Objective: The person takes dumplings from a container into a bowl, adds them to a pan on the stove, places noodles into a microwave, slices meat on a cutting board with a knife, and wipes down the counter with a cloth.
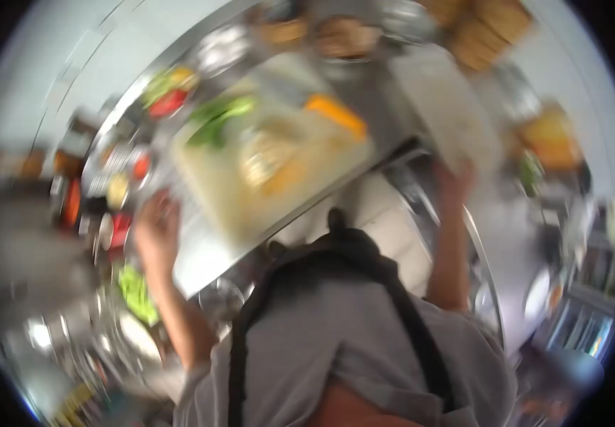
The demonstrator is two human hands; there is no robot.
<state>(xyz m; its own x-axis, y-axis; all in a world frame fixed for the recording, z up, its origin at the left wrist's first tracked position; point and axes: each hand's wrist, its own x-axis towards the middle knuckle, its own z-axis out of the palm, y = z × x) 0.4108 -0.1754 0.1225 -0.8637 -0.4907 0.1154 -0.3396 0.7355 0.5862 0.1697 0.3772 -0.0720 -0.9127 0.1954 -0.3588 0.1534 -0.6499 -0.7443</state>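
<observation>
The whole view is smeared by motion. My left hand [158, 219] is raised at the left edge of the steel counter, close to a red-and-white container [114, 230]; its fingers are too blurred to read. At the right, my right hand [455, 181] overlaps the near end of a long pale tray [439, 92], and whether it grips the tray cannot be made out. Between them lies a pale cutting board [215, 206] bearing green leafy vegetable pieces [211, 128], a pale chopped heap [261, 156], an orange heap [279, 179] and a knife with an orange handle [337, 116].
Along the back stand a bowl with brown contents [348, 37] and a clear container [407, 20]. Red and green vegetables [168, 103] sit at the back left. An open drawer [410, 185] appears below the counter edge at the right. Green leaves [136, 295] lie at the lower left.
</observation>
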